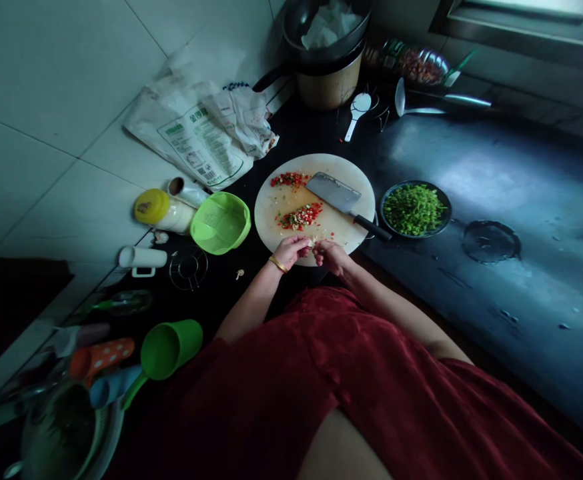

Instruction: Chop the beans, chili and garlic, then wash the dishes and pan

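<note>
Fingers [302, 245] pinching pale piece [312, 243], cleaver [334, 192] (black-handled) nearby

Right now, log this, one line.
left hand: pinching small pale piece; right hand: at same piece; black-handled metal cleaver: on round white board; chopped red bits: two piles

I can't make out the pale bit [312, 243] between the fingertips of the left hand [292, 251] and the right hand [333, 256]; it is too small, and the fingers partly cover it. Both hands hide some of the near rim of the board [344, 233]. On the bag [196, 143] at far left, the finer print is too small to read. White wrapping [332, 25] covers much of the inside of the pan [296, 23], whose far rim runs out of view. At near left, the basin [115, 427] is cut off, its dark contents blurred.
</note>
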`<state>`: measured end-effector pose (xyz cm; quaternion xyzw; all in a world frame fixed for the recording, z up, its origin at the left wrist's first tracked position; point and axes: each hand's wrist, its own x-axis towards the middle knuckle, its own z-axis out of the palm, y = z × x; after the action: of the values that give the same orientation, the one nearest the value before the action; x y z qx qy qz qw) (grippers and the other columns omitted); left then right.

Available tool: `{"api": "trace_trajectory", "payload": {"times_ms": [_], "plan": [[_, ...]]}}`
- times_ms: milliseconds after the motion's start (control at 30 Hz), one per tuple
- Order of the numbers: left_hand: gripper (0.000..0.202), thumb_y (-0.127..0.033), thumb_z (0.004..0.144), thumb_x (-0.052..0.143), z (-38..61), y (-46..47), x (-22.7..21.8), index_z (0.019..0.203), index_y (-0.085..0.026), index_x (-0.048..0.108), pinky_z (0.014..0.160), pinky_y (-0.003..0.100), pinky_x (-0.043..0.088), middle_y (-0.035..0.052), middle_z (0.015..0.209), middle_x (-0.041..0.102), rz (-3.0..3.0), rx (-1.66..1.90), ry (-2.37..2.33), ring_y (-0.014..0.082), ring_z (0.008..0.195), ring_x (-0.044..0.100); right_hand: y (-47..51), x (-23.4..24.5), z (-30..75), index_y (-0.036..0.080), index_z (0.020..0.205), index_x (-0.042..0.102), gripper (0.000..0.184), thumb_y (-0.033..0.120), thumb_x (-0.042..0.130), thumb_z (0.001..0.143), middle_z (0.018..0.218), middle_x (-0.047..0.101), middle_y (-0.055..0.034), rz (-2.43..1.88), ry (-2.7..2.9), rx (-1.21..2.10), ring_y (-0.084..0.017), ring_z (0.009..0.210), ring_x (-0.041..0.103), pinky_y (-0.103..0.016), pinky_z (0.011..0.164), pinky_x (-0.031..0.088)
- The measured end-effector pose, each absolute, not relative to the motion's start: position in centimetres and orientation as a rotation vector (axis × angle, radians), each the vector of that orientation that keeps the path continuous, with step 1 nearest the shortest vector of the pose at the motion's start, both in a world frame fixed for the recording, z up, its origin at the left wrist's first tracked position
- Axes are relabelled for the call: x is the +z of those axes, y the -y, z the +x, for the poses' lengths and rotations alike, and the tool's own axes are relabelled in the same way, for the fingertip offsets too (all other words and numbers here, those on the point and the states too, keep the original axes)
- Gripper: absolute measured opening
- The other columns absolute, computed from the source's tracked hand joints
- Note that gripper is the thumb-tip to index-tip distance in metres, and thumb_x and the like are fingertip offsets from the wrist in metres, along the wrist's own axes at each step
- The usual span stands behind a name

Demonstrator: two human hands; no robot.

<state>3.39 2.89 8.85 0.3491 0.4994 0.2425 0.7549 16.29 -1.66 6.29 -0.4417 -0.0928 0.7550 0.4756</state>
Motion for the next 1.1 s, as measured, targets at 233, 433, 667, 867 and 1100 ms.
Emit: {"api": "trace_trajectory", "payload": {"times_ms": [233, 433, 667, 867, 1100], "plan": [[0.018, -0.015, 0.086, 0.057, 4.0, -1.8, 8.7, 0.068, -0.013, 0.062, 0.05, 0.017, 0.044, -0.0002, 0.057, 0.057, 0.317, 0.595, -1.133, 0.0045, 0.049, 0.051, 1.5, 6.7, 16.1, 0.02, 0.06, 0.044, 0.014, 0.023, 0.057, 0.063, 0.044, 0.045, 0.0056, -1.137, 0.411, 1.713, -0.006, 0.034, 0.037, -0.02, 0.033, 0.033], [0.015, -0.023, 0.084, 0.062, 3.3, -2.1, 9.8, 0.073, -0.013, 0.063, 0.045, 0.016, 0.042, 0.0011, 0.06, 0.059, 0.389, 0.414, -0.992, 0.0052, 0.049, 0.052, 2.5, 5.8, 16.7, 0.02, 0.068, 0.048, 0.022, 0.032, 0.065, 0.063, 0.046, 0.049, 0.007, -1.213, 0.739, 1.521, -0.008, 0.037, 0.043, -0.021, 0.036, 0.037], [0.021, -0.028, 0.077, 0.07, 3.4, -2.6, 10.2, 0.09, -0.013, 0.064, 0.052, 0.019, 0.048, 0.0036, 0.073, 0.068, 0.706, 0.512, -1.092, 0.0084, 0.055, 0.061, 2.1, 5.7, 17.2, 0.022, 0.073, 0.044, 0.033, 0.038, 0.069, 0.059, 0.052, 0.05, 0.008, -1.044, 0.488, 1.658, -0.007, 0.041, 0.043, -0.024, 0.043, 0.044], [0.026, -0.035, 0.075, 0.071, 3.7, -2.2, 10.6, 0.084, -0.013, 0.06, 0.046, 0.017, 0.044, -0.0002, 0.062, 0.064, 0.764, 0.554, -1.167, 0.0074, 0.048, 0.058, 1.9, 5.9, 17.6, 0.021, 0.07, 0.044, 0.023, 0.026, 0.06, 0.054, 0.058, 0.058, 0.0032, -1.003, 0.339, 1.737, -0.011, 0.047, 0.051, -0.026, 0.047, 0.046], [0.026, -0.032, 0.074, 0.072, 2.9, -2.6, 10.5, 0.087, -0.013, 0.059, 0.051, 0.018, 0.046, 0.002, 0.071, 0.068, 0.747, 0.626, -1.079, 0.0084, 0.057, 0.063, 2.0, 6.0, 18.8, 0.021, 0.067, 0.039, 0.022, 0.02, 0.057, 0.055, 0.066, 0.065, -0.0006, -0.99, 0.332, 1.717, -0.013, 0.051, 0.057, -0.027, 0.05, 0.048]]}}
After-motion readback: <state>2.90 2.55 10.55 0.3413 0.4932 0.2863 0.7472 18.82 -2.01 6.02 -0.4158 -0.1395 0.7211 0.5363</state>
